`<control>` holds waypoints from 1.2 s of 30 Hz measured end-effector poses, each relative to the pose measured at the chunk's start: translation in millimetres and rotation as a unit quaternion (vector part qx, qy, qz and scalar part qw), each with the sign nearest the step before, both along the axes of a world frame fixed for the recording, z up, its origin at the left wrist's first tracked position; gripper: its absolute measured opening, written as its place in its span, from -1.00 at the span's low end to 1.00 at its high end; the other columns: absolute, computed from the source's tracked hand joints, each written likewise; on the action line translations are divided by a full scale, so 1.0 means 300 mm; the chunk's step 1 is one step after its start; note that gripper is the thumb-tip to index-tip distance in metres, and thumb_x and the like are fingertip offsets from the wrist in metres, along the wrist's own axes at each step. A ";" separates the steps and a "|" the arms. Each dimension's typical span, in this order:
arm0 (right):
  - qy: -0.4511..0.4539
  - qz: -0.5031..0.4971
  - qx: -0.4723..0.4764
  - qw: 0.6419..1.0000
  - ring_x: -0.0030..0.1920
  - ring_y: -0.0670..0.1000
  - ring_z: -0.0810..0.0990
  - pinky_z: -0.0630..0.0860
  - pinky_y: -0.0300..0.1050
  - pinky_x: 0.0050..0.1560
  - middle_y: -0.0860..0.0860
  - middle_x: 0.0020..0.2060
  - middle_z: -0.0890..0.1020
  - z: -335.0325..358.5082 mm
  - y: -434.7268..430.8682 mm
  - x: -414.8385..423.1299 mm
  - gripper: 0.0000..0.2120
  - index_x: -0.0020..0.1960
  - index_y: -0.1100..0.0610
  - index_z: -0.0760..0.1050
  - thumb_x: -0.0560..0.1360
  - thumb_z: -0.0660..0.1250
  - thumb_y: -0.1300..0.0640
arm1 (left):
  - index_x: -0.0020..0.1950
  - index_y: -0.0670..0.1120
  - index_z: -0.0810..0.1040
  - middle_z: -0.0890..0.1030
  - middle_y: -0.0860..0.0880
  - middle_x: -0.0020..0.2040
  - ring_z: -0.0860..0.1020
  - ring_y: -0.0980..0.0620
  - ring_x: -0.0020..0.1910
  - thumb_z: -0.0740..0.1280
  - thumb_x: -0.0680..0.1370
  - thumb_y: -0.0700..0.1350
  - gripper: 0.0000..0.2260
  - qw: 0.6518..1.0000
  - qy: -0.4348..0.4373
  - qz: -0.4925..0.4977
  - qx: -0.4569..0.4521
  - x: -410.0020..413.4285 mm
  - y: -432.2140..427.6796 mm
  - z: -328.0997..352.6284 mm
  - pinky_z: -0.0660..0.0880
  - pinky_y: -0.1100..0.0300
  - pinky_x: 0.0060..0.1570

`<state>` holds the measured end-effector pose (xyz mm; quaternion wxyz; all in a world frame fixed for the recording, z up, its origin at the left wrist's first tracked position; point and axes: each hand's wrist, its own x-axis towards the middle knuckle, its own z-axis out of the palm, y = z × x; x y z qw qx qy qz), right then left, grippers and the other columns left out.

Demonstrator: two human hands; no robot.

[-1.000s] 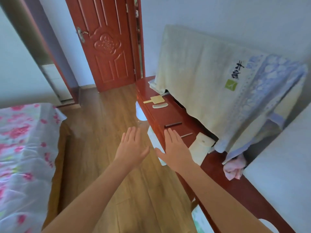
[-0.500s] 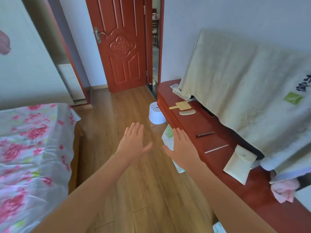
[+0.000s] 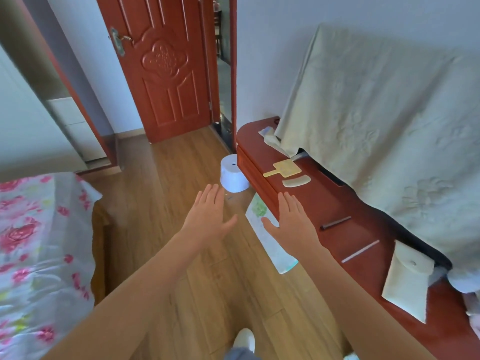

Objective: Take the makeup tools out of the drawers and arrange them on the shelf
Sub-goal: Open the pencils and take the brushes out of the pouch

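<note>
My left hand [image 3: 209, 216] and my right hand [image 3: 294, 220] are stretched out flat, palms down, fingers apart, holding nothing. The left hovers over the wood floor; the right hovers at the front edge of a red-brown cabinet top [image 3: 335, 203]. On that top lie a yellow paddle-shaped tool [image 3: 283, 169], a pale curved comb [image 3: 296, 182], a dark stick [image 3: 335, 223], a thin light stick [image 3: 360, 251] and a cream pouch [image 3: 406, 280]. The cabinet's drawer fronts are shut.
A pale cloth [image 3: 384, 120] drapes a large object at the back of the cabinet. A white stool [image 3: 233, 177] and a printed bag [image 3: 270, 235] stand on the floor by the cabinet. A flowered bed [image 3: 39, 255] is left, a red door [image 3: 166, 68] ahead.
My view has swung left and back, so the cabinet and its tools shifted right in view. Both hands stay open and flat, a little further apart.
</note>
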<state>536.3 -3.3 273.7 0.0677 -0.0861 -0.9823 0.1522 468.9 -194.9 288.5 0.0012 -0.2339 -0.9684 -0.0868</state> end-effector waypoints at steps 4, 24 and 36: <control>0.007 -0.051 -0.017 0.999 0.52 0.09 0.06 0.04 -0.09 0.48 0.13 0.51 0.14 0.014 0.097 -0.118 -0.27 0.51 0.22 0.03 0.53 0.15 -0.18 | 0.53 -0.16 -0.01 0.03 -0.13 0.55 -0.06 -0.06 0.54 0.10 0.57 0.19 -0.33 0.999 0.000 -0.053 0.013 -0.177 0.126 0.008 -0.12 0.04 0.50; -0.071 -0.405 -0.056 0.910 0.53 0.03 -0.05 0.03 -0.03 0.48 0.07 0.53 0.06 -0.064 0.427 -0.196 -0.25 0.53 0.18 -0.05 0.53 0.13 -0.20 | 0.51 -0.23 0.07 0.13 -0.19 0.52 0.04 -0.11 0.52 0.13 0.53 0.19 -0.30 0.899 -0.047 -0.435 -0.006 -0.578 0.845 -0.115 -0.01 0.02 0.50; -0.104 -0.571 -0.103 0.808 0.53 0.07 -0.02 0.10 -0.01 0.49 0.11 0.52 0.09 -0.184 0.341 -0.211 -0.25 0.52 0.21 -0.02 0.53 0.15 -0.18 | 0.52 -0.20 0.03 0.08 -0.17 0.54 -0.01 -0.10 0.53 0.10 0.59 0.14 -0.37 0.792 -0.080 -0.602 -0.072 -0.607 0.976 -0.250 -0.05 0.03 0.49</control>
